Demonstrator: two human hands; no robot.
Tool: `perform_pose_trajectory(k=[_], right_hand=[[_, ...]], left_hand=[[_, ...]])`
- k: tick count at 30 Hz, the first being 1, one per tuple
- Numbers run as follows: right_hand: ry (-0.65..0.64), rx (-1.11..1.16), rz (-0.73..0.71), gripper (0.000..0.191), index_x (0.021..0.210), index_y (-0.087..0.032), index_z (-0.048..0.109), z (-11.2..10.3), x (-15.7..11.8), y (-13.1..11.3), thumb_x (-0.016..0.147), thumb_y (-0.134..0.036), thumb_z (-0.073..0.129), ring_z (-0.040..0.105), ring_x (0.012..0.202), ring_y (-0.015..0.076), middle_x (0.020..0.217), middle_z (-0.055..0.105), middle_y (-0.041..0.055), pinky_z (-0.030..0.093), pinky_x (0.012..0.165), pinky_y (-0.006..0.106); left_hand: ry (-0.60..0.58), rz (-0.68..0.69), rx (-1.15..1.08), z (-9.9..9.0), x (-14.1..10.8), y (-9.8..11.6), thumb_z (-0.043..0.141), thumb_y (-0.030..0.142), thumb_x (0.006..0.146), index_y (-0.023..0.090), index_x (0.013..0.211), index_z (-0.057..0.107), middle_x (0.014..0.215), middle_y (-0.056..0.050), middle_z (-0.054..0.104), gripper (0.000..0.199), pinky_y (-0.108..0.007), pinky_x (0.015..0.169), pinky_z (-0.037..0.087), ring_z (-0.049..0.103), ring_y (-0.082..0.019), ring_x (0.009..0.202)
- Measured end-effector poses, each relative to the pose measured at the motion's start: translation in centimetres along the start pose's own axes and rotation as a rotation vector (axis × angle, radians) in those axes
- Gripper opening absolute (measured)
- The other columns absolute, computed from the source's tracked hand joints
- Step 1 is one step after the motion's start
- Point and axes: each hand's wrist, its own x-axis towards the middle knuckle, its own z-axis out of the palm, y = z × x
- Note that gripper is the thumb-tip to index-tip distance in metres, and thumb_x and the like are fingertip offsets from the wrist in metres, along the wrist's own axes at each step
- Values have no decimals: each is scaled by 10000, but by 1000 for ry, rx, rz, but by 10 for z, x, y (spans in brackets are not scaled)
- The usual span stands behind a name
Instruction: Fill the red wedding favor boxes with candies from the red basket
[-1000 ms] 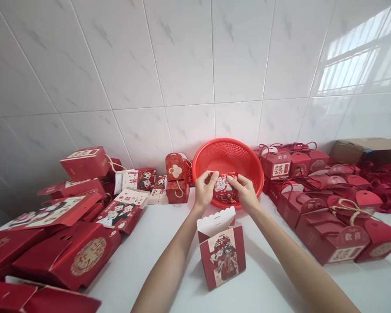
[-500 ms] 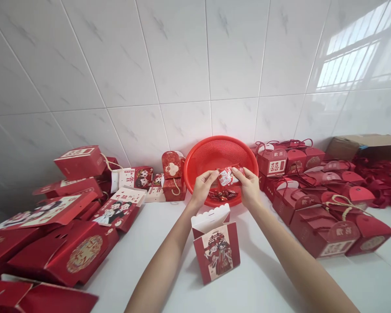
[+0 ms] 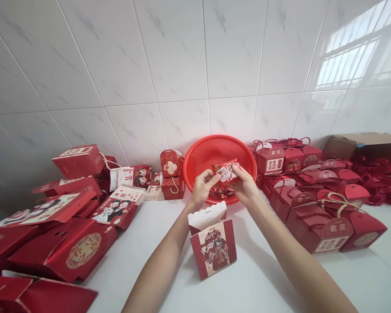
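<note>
The left fingers were clamped on the left end of a packet (image 3: 226, 173), thumb on its face; the left hand (image 3: 202, 188) was otherwise empty. The right hand (image 3: 245, 184) had its thumb and fingers clamped on the packet's right end. The packet was held above the basket (image 3: 219, 142), whose wall rose beyond the fingertips. Sweets (image 3: 222, 192) lay in the basket, below the fingers. An open box (image 3: 213, 248) stood upright on the table (image 3: 127, 265), nearer the camera than the fingers. Other boxes (image 3: 319, 230) stood well to their right.
</note>
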Motion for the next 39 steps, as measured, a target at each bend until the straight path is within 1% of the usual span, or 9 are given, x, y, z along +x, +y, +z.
perform_pose_trajectory(k=[6,8,13,17,19,24,32,35,39], right_hand=[[62,68,-10,226,791,-237,662,-3,3,-6,644,-288,826,648,782,160,829,715,-29,516,661,263],[117,103,-38,222,786,-230,669,-5,5,-13,635,-260,828,644,753,149,816,714,-27,508,627,244],[189,156,-113,222,771,-194,674,-11,9,-35,620,-199,837,629,649,113,748,702,-34,499,555,204],[230,224,-109,170,739,-166,667,-14,9,-49,644,-146,807,629,608,104,696,694,-31,518,546,195],[237,247,-99,146,724,-163,663,-15,9,-54,660,-124,788,640,611,108,690,696,-26,536,565,201],[274,261,-105,96,726,-163,661,-15,8,-61,706,-102,733,641,599,106,687,699,-28,549,563,202],[263,256,-74,93,715,-152,651,-7,4,-60,704,-96,724,641,603,109,672,683,-17,550,571,203],[221,245,-92,120,713,-162,650,-7,2,-62,685,-109,753,646,624,116,688,688,-22,553,595,215],[200,233,-107,121,714,-170,650,-8,-1,-66,677,-130,758,643,643,122,704,690,-26,545,607,234]], left_hand=[[-96,-64,93,-7,-3,2,704,515,776,185,777,636,719,-9,665,336,-276,663,519,620,-144,643],[-175,-64,297,-12,-7,1,691,492,777,188,817,679,744,-35,693,307,-306,685,528,651,-179,679],[-477,19,1068,-22,-23,-12,693,306,752,225,946,748,1002,-76,723,217,-354,842,499,660,-246,925],[-543,-35,1419,-25,-33,-16,578,252,851,223,1072,724,1079,-97,689,267,-364,877,462,617,-247,996],[-556,-11,1413,-28,-35,-11,547,222,871,213,1061,726,1058,-95,686,261,-346,879,452,608,-234,983],[-605,54,1126,-42,-40,15,578,187,832,213,1070,731,1042,-75,685,284,-311,854,460,614,-221,975],[-577,-47,939,-44,-51,49,599,129,776,228,1132,727,1130,-70,712,391,-272,779,487,663,-222,996],[-608,-30,873,-45,-52,60,616,125,761,203,1151,717,1195,-78,712,410,-281,857,500,660,-239,1079],[-532,-73,866,-44,-55,75,558,259,889,192,1095,742,1180,-82,727,283,-303,941,496,663,-229,1100]])
